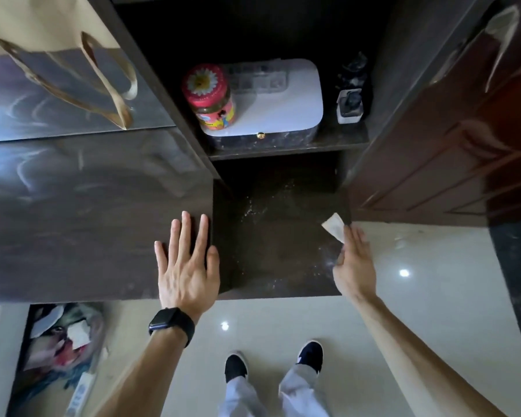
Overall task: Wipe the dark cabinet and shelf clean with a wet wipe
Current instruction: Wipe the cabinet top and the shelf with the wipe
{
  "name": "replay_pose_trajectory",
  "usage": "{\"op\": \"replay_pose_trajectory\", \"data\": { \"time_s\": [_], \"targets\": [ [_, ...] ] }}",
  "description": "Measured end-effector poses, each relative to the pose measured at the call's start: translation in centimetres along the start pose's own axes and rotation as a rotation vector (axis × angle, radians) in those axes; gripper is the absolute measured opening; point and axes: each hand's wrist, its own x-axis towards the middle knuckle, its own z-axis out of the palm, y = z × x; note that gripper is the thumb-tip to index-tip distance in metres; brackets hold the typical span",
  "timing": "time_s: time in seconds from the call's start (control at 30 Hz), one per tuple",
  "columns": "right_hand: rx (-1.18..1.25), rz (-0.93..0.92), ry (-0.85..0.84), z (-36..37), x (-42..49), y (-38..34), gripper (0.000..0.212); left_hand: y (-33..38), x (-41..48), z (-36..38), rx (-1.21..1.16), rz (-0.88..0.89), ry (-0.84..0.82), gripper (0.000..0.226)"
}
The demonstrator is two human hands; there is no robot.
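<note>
The dark wood cabinet [82, 224] fills the left and centre of the view. Its lower shelf [271, 245] is dark and speckled with pale dust. My left hand [187, 266] lies flat with spread fingers on the cabinet's top surface, beside the shelf opening; a black watch is on that wrist. My right hand [354, 266] is at the shelf's right edge and holds a folded white wet wipe [334, 227] in its fingertips. The wipe sticks out past the fingers over the shelf's right corner.
An upper shelf [286, 145] carries a white-lidded box [283, 97], a red-capped jar [212, 96] and a small white holder [349, 103]. A tan bag [73, 64] rests at the left. A brown door [445, 145] stands open on the right. Glossy floor tiles [433, 296] lie below.
</note>
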Motion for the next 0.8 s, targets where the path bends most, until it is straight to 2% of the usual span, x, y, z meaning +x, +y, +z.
{"op": "replay_pose_trajectory", "data": {
  "time_s": [0.13,0.23,0.3,0.37,0.47,0.53,0.6,0.7,0.73,0.8],
  "targets": [
    [-0.259,-0.1,-0.157,4.6,-2.5,-2.5,0.068,0.0,0.0,0.1,0.026,-0.001,0.004,0.058],
    [-0.295,-0.399,-0.235,6.6,-6.8,-4.0,0.068,0.1,-0.1,0.1,0.013,-0.012,0.007,0.057],
    [-0.314,-0.48,-0.275,6.5,-7.5,-3.8,0.068,0.1,-0.2,-0.1,0.016,-0.012,-0.004,0.057],
    [-0.349,-0.389,-0.237,5.7,-5.6,-3.0,0.07,0.2,-0.1,-0.3,0.006,-0.002,-0.016,0.057],
    [-0.369,-0.097,-0.164,4.2,-0.8,-1.8,0.075,0.0,0.8,-0.7,-0.007,0.045,0.015,0.059],
    [-0.334,0.005,-0.148,4.2,1.2,-2.3,0.077,-0.1,2.2,-0.8,-0.017,0.056,0.048,0.061],
    [-0.327,-0.086,-0.139,5.0,0.6,-3.8,0.077,0.1,4.2,-0.8,-0.036,0.048,0.073,0.063],
    [-0.375,-0.398,-0.215,6.2,-1.2,-4.7,0.074,0.7,6.7,-0.5,-0.051,0.012,0.084,0.064],
    [-0.381,-0.395,-0.222,6.2,-0.1,-4.8,0.074,0.8,7.1,-0.3,-0.057,-0.003,0.093,0.064],
    [-0.371,-0.237,-0.198,6.1,3.5,-5.5,0.076,0.7,7.3,0.1,-0.058,-0.015,0.111,0.064]
  ]
}}
